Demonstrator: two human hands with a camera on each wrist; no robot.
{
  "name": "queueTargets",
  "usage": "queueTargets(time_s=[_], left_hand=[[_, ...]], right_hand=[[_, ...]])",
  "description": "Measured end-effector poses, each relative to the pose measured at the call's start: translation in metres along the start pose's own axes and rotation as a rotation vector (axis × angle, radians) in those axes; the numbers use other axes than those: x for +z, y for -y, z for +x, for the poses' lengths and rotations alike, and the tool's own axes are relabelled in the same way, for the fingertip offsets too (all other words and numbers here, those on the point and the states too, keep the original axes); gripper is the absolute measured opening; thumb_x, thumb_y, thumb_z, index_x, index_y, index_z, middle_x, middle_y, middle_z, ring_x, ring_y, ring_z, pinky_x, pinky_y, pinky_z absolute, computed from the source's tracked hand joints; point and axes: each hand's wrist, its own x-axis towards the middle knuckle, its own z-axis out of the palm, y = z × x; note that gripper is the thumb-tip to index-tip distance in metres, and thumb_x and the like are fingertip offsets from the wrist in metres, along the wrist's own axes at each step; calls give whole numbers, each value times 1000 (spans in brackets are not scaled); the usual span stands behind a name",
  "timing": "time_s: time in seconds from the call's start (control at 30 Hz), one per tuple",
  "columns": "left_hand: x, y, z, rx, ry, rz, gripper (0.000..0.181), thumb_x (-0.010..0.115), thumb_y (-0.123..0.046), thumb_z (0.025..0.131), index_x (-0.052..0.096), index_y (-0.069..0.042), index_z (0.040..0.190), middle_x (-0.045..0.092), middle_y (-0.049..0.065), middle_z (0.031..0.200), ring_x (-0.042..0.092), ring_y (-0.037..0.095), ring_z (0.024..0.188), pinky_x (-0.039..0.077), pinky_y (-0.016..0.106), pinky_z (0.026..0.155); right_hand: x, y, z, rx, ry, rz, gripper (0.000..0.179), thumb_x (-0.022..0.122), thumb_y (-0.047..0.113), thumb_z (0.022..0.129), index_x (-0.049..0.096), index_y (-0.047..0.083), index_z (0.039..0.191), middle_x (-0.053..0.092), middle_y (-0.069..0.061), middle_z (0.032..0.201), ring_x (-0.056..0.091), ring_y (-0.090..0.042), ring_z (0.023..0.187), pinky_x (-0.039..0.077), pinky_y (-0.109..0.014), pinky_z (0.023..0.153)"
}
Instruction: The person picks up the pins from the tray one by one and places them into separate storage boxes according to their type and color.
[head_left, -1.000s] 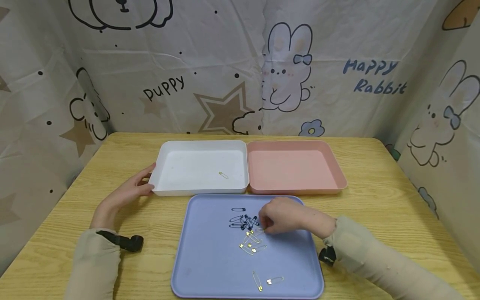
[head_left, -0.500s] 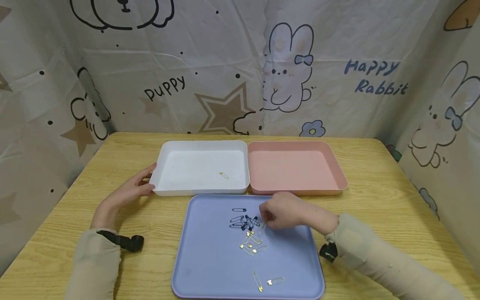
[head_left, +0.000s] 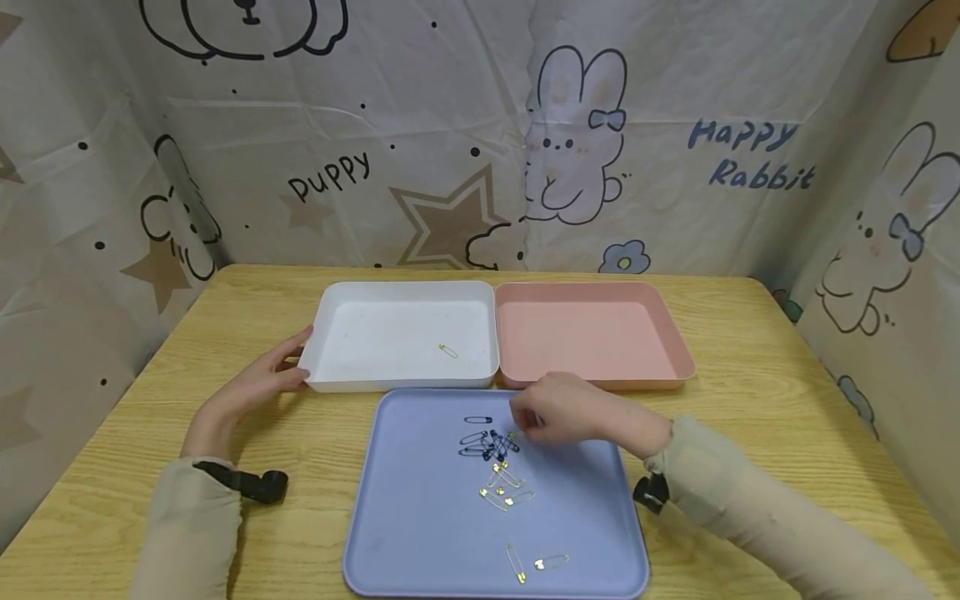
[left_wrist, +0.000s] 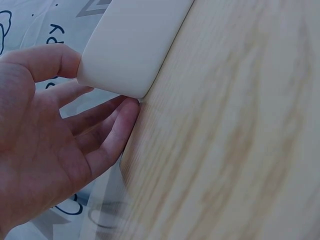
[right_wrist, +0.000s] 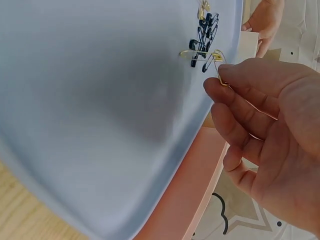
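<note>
My right hand (head_left: 558, 408) is over the upper right of the blue tray (head_left: 420, 533), pinching a gold safety pin (right_wrist: 222, 80) between thumb and forefinger. Another gold safety pin (right_wrist: 188, 52) meets it at the gold head; whether they are hooked together I cannot tell. Just beside them lies a tangle of black safety pins (head_left: 497, 446). Several more gold safety pins (head_left: 492, 500) lie below that pile. Far to the left, my left hand (head_left: 258, 379) touches the near left corner of the white tray (left_wrist: 130, 45) with its thumb and fingertips, fingers only slightly bent.
Inside the white tray lies one gold safety pin (head_left: 447, 351). A pink tray (head_left: 592, 333) stands against its right side, behind the blue tray. All three rest on a wooden table (head_left: 757, 417), with a printed cloth (head_left: 450, 125) hanging behind.
My right hand has risen slightly toward the far edge of the blue tray, with pale pins at its fingertips lifted away from the gold group. The left hand stays put.
</note>
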Motion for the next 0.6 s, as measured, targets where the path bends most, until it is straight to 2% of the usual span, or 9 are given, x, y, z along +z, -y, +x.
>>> queueTargets(time_s=[0.6], left_hand=[[0, 0, 0, 7, 2, 7, 69, 46, -15, 94, 3, -13, 147, 21, 30, 140, 40, 35, 114, 46, 24, 81]], right_hand=[[-14, -2, 14, 4, 22, 13, 6, 66, 15, 78, 64, 21, 77, 60, 13, 71, 51, -2, 64, 44, -21, 63]])
